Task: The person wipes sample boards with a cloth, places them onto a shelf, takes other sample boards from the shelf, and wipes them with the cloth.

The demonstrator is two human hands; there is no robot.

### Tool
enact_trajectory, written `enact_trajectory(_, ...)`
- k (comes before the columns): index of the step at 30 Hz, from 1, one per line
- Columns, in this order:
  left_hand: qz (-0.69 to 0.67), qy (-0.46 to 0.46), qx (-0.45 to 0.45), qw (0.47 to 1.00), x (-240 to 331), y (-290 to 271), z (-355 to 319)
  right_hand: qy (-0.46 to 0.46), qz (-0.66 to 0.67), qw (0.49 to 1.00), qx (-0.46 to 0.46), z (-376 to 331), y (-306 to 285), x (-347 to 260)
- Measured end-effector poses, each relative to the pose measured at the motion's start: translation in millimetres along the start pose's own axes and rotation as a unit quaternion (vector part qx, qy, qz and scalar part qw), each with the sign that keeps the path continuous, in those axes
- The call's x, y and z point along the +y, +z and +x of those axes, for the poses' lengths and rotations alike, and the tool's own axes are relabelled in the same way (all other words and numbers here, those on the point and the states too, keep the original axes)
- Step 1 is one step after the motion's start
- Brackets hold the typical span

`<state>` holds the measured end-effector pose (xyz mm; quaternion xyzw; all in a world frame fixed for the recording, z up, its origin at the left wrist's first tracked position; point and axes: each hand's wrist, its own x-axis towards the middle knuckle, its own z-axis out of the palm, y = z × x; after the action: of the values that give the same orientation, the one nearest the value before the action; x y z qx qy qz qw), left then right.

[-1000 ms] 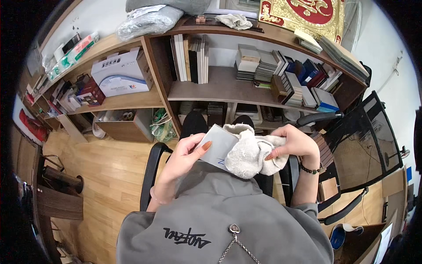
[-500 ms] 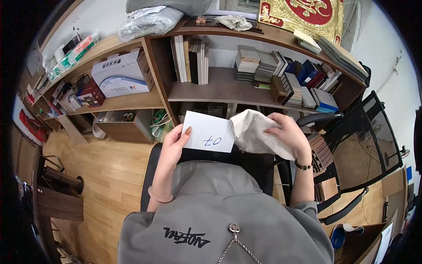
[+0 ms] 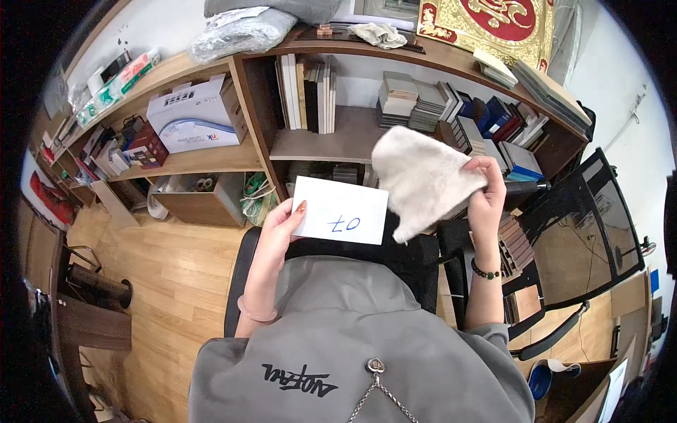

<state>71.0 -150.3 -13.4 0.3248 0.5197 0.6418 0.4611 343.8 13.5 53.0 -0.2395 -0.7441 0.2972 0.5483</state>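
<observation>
Between the thumb and fingers of my left hand [image 3: 283, 224] is a white card [image 3: 340, 201] with blue handwriting on it, held by its left end in front of my chest. My right hand [image 3: 486, 190] pinches a pale cream cloth [image 3: 423, 176] by its right edge. The cloth hangs spread out, its left side close to the card's right end. Whether those two touch, I cannot tell. The fingers behind the card are hidden.
Ahead stands a wooden shelf unit [image 3: 331, 144] with sample boards [image 3: 310, 95] and several books. A white box [image 3: 194, 116] sits on the left shelf. At the right is a black mesh chair [image 3: 575, 218] holding wooden pieces [image 3: 517, 247]. Another cloth [image 3: 379, 35] lies on top.
My right hand has lifted the cloth up and away, and it has gone from bunched to spread open. The card has shifted slightly to the right in my left hand.
</observation>
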Motion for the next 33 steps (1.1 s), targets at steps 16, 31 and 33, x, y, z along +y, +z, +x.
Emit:
enact_trajectory(16, 0.017, 0.088, 0.019, 0.996, -1.5, 24.3, -4.5, 0.182, 0.451, 0.867, -0.111, -6.2, -7.3, -59.2)
enact_trajectory(31, 0.023, 0.137, -0.057, 0.989, 6.9, 45.0, -23.9, -0.025, -0.142, 0.984, -0.103, -21.7, 40.7, -27.3)
enact_trajectory(33, 0.024, 0.135, -0.055, 0.989, 8.0, 45.7, -25.4, -0.108, -0.265, 0.921, -0.266, -23.3, 36.2, -30.9)
